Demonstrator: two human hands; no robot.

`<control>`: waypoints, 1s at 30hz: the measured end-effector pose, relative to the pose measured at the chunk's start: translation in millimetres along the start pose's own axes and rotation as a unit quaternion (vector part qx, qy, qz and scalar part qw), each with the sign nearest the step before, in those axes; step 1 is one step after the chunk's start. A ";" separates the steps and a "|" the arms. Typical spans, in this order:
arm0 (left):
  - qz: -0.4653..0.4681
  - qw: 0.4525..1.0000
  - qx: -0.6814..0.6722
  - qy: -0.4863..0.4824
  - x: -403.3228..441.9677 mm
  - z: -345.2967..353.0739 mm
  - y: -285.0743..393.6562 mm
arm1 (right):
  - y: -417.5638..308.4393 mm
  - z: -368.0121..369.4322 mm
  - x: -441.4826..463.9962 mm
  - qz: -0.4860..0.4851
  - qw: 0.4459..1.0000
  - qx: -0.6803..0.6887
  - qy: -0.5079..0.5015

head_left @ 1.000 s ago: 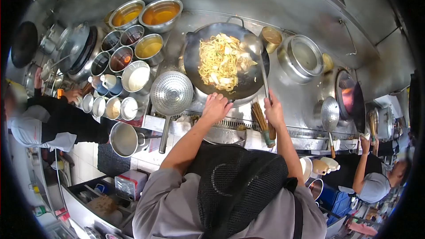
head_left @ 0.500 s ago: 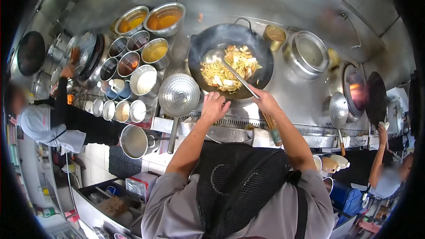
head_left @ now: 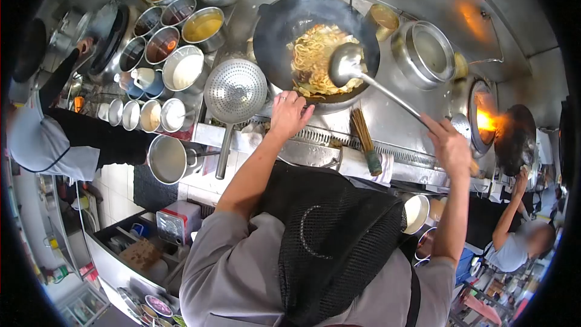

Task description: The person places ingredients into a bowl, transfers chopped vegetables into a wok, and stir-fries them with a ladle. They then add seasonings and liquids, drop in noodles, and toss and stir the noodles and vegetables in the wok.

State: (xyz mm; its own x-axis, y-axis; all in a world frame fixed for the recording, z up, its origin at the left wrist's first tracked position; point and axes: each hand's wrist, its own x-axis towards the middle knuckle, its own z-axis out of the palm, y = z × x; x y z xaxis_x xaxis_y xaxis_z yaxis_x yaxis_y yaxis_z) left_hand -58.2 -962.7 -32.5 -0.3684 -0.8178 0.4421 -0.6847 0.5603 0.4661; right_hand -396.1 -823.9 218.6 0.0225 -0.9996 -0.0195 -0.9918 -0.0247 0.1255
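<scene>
A dark wok (head_left: 275, 42) holds steaming noodles (head_left: 315, 54) with pale pieces mixed in. My left hand (head_left: 289, 114) is at its near left edge, fingers closed over the rim; whether a handle lies under them is hidden. In my right hand (head_left: 449, 142) is the long handle of a metal ladle (head_left: 348, 63). The ladle's bowl is over the right side of the noodles, and its handle slants down to the right across the stove front.
A perforated strainer (head_left: 235, 91) lies left of the wok, near several steel bowls of sauces (head_left: 204, 25). A bamboo brush (head_left: 366, 145) rests at the stove's front edge. Stacked pots (head_left: 423, 54) stand right. Flame (head_left: 486, 120) rises at a co-worker's wok (head_left: 515, 139); another person (head_left: 48, 139) works at left.
My right hand has swung right and toward me with the ladle, whose bowl moved from the noodles' left side to their right. The noodles are bunched differently. Flame has flared at right.
</scene>
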 end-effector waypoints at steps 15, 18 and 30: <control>0.008 1.000 -0.022 -0.003 2.5 -5.4 -0.1 | -42.3 212.3 46.1 0.084 0.924 0.374 0.018; 0.012 1.000 -0.012 -0.003 2.6 -4.5 -0.8 | -83.4 188.9 66.3 0.149 0.874 0.463 0.003; 0.015 0.999 -0.003 -0.033 2.6 -5.9 -5.1 | -155.8 182.3 105.5 0.145 0.797 0.584 -0.049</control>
State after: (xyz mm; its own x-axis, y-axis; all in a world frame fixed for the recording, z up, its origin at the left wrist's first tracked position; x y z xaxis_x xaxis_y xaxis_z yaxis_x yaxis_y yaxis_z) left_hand -52.0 -966.9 -29.2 -0.4292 -0.8079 0.4038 -0.6695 0.5847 0.4582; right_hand -262.2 -922.4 16.2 -0.1824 -0.9530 -0.2418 -0.3964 0.2963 -0.8690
